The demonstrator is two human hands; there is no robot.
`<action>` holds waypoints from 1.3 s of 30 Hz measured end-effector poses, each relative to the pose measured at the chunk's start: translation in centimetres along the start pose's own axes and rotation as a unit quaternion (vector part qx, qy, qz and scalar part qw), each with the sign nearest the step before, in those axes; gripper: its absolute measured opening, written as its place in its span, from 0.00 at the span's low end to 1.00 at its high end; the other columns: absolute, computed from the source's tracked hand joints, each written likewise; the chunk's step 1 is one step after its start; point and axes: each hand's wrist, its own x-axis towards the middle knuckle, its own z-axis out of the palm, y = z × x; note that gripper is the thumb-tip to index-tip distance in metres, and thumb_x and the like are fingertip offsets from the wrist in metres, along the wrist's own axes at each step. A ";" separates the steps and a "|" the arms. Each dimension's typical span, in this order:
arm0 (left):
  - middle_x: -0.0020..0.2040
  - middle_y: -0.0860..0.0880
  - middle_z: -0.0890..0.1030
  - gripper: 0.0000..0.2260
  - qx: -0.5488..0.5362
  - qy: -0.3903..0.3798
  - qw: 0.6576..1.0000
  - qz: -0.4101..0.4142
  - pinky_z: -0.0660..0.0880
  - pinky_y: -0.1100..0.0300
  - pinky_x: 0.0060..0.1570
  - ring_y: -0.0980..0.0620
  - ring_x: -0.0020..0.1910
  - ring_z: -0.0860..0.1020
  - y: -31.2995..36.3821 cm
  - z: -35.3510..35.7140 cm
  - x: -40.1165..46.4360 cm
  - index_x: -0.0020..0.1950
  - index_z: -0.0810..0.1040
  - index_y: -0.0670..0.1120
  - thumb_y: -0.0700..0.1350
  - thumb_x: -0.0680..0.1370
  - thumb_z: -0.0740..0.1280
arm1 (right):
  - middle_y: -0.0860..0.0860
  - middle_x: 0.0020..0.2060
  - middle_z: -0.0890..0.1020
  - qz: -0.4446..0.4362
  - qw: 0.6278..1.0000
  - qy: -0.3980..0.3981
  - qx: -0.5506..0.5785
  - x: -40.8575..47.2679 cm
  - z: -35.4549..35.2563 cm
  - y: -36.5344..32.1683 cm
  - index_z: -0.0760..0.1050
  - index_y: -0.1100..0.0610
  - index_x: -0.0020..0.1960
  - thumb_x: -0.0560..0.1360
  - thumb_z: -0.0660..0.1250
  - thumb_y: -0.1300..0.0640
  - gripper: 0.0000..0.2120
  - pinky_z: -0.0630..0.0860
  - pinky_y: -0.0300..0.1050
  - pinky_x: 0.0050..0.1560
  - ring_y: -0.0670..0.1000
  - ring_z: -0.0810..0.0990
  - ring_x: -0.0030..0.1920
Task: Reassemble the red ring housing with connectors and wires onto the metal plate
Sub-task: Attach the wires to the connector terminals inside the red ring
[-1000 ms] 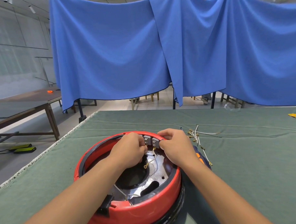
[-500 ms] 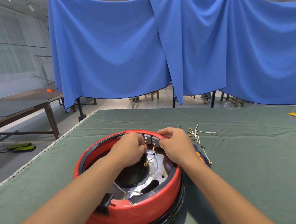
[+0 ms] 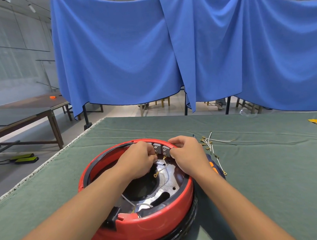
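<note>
A green-clothed table carries the red ring housing, which sits over the shiny metal plate near the front edge, with a black rim under it. At the housing's far wall, two grey connectors stand side by side. The left hand curls its fingers in against the left connector, apparently pinching a terminal or wire end there, though the exact contact is hidden by the knuckles. The right hand grips the housing's rim and the right connector's edge, fingers curled, steadying it. A white wire with a brass ring lug trails loose over the plate below them. Spare wires lie well apart on the cloth to the right.

Done well, this step likely calls for a firm brace from the right hand while the left pushes the terminal straight in, not at a slant, and for keeping the loose lead clear of the plate's holes.
</note>
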 end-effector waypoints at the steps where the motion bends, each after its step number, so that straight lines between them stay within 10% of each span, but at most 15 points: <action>1: 0.29 0.53 0.75 0.11 0.000 0.003 1.000 -0.001 0.76 0.53 0.44 0.51 0.34 0.76 0.0 0.0 0.0 0.35 0.75 0.51 0.46 0.78 0.66 | 0.44 0.38 0.81 0.001 1.000 0.000 0.001 0.0 0.0 0.0 0.78 0.48 0.45 0.69 0.63 0.65 0.13 0.78 0.44 0.47 0.48 0.81 0.45; 20: 0.27 0.46 0.81 0.10 -0.135 0.008 0.984 -0.120 0.65 0.65 0.20 0.49 0.19 0.73 0.6 0.9 0.4 0.39 0.81 0.38 0.38 0.77 0.63 | 0.48 0.44 0.83 0.018 1.000 0.006 0.009 0.4 0.4 0.4 0.81 0.51 0.51 0.69 0.64 0.64 0.15 0.78 0.47 0.53 0.49 0.81 0.50; 39: 0.19 0.51 0.75 0.12 -0.144 -0.009 0.984 -0.106 0.62 0.68 0.17 0.56 0.14 0.69 0.4 1.1 0.2 0.35 0.77 0.41 0.39 0.78 0.63 | 0.49 0.46 0.83 0.017 1.000 0.006 0.009 0.5 0.5 0.4 0.81 0.52 0.51 0.69 0.64 0.64 0.15 0.77 0.46 0.53 0.50 0.80 0.51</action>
